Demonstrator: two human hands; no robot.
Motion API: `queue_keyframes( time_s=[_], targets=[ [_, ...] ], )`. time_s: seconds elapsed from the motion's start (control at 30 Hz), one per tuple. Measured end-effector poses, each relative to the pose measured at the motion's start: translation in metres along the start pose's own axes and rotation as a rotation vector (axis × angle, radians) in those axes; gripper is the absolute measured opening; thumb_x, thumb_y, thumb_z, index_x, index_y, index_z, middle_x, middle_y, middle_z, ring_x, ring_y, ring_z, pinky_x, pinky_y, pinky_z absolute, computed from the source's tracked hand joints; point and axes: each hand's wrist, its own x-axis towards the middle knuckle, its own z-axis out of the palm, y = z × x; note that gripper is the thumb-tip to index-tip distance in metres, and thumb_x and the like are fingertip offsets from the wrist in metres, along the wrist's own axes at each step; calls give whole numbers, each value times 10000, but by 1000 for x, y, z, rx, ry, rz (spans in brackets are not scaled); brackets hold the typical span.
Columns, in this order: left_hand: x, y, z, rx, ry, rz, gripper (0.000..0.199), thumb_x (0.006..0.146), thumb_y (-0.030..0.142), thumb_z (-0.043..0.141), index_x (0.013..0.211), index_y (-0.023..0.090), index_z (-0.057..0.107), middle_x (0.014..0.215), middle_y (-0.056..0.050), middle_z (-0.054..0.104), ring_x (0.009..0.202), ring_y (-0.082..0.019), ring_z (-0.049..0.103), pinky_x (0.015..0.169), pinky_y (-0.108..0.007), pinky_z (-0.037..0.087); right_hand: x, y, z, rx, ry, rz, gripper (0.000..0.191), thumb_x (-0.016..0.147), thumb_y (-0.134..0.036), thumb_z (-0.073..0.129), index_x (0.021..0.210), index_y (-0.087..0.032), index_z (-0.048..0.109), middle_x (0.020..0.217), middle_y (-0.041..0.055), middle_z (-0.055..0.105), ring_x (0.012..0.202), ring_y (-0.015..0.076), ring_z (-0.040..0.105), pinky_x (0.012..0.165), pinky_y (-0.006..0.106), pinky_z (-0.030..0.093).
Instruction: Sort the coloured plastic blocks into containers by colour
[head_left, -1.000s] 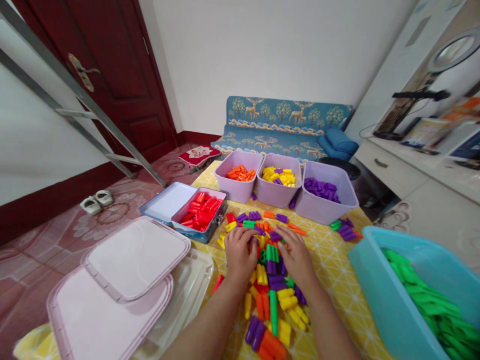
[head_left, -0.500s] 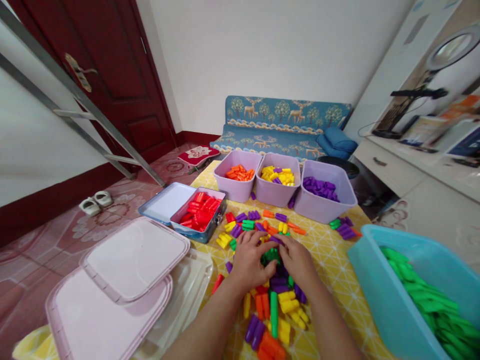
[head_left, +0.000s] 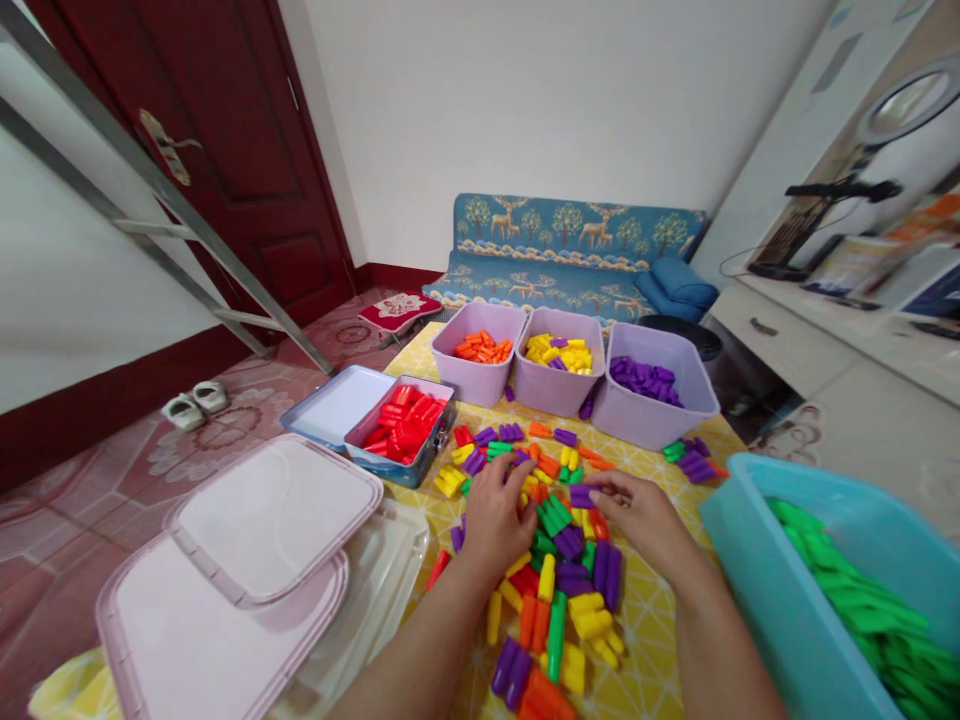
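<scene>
Small plastic blocks shaped like joined tubes, in purple, yellow, orange, green and red, lie in a loose pile on the table. My left hand (head_left: pixel 496 515) rests over the pile's left side, fingers bent and thumb apart; no held block shows in it. At the pile's right side, my right hand (head_left: pixel 643 512) pinches the end of a purple block (head_left: pixel 582 496) between thumb and fingers. Between the hands lie green blocks (head_left: pixel 553 515) and another purple block (head_left: pixel 568 543). Nearer me are a long green block (head_left: pixel 556 635) and yellow blocks (head_left: pixel 591 615).
Three lilac bins hold orange (head_left: pixel 480 380), mostly yellow (head_left: pixel 555 388) and purple blocks (head_left: pixel 652 425). A metal tin (head_left: pixel 397 470) of red blocks stands left. A turquoise bin (head_left: pixel 757 560) of green pieces is at right. Pale lids (head_left: pixel 277 510) lie at left on the yellow cloth (head_left: pixel 652 640).
My hands have moved apart. The right one has shifted right and now grips a purple block, uncovering the green and purple blocks in the middle.
</scene>
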Motion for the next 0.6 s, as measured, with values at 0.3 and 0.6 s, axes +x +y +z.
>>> queue_keyframes(
  time_s=[0.3,0.6],
  targets=[
    [3,5,-3,142,-144,-17,465,774,351,614,1235,305,579,1340,-68,530,1169,-311,459,937,-483,391,34,-22,-54,251,594,-65,431,709,-389,691,1084,-180,655,923,71,715,759,197,685,666,332,558],
    [2,3,0,37,-53,-12,108,787,301,640,872,241,672,954,-51,631,985,-248,532,814,-384,393,28,8,-20,9,431,-50,404,749,-417,626,1053,-155,674,996,134,727,883,249,686,814,416,551]
  ],
)
